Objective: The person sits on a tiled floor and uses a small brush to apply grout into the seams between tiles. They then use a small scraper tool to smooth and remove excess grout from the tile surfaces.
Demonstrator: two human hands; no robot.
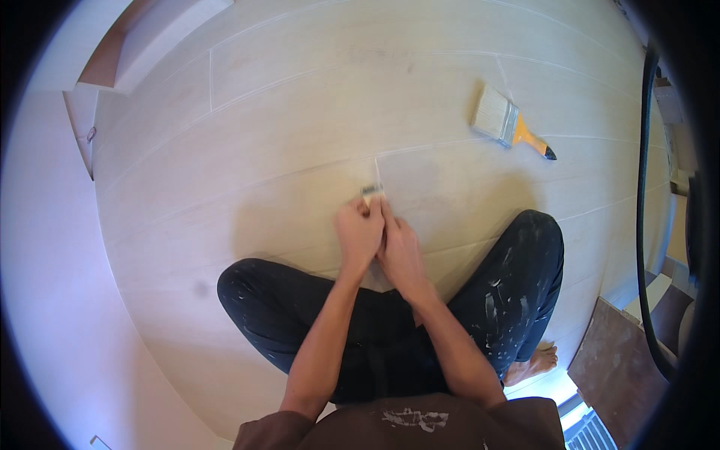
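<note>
Both of my hands come together over the pale tiled floor [300,157], between my bent knees. My left hand [358,234] is closed round a small cream tool [370,190] with a dark grey band near its far end. What kind of tool it is cannot be made out, as most of it is hidden by my fingers. Pressed close on its right, my right hand [401,251] is also closed on the tool, with the index finger reaching toward the band. The tool's tip is close to a light joint line between tiles.
A wide paintbrush [504,120] with pale bristles and an orange handle lies at the far right. White wall surfaces [52,247] rise on the left. A black cable [643,187] hangs at the right, above a brown board [619,360]. My paint-spattered trouser legs flank my hands.
</note>
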